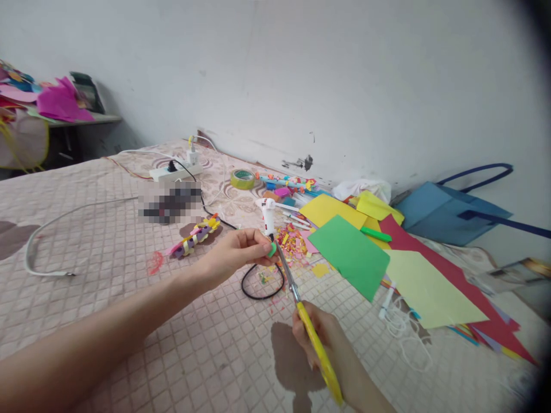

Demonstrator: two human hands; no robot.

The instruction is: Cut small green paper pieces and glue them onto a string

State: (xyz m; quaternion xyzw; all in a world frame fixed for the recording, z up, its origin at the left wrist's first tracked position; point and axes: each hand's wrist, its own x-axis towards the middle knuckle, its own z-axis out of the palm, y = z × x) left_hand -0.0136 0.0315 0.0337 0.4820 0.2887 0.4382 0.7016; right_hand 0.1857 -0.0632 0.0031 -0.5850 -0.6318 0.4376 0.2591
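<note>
From my end of the feed, the quilted cover (193, 355) spreads widest, with a blue bag (447, 212) at the right and a green sheet (350, 255) among other coloured sheets nearby. My right hand (333, 338) has its fingers wrapped around yellow-handled scissors (296, 292), blades pointing to my left hand (245, 249), whose fingers pinch a small green piece (272, 249) just in front of the white glue gun (267, 215). I judge this to be trimming; the next move calls for a steady pinch, fingertips clear of the blades. My left fingers hide part of the piece, I can't tell whether the blades touch it, and a dark object (172, 203) is pixelated beyond recognition.
</note>
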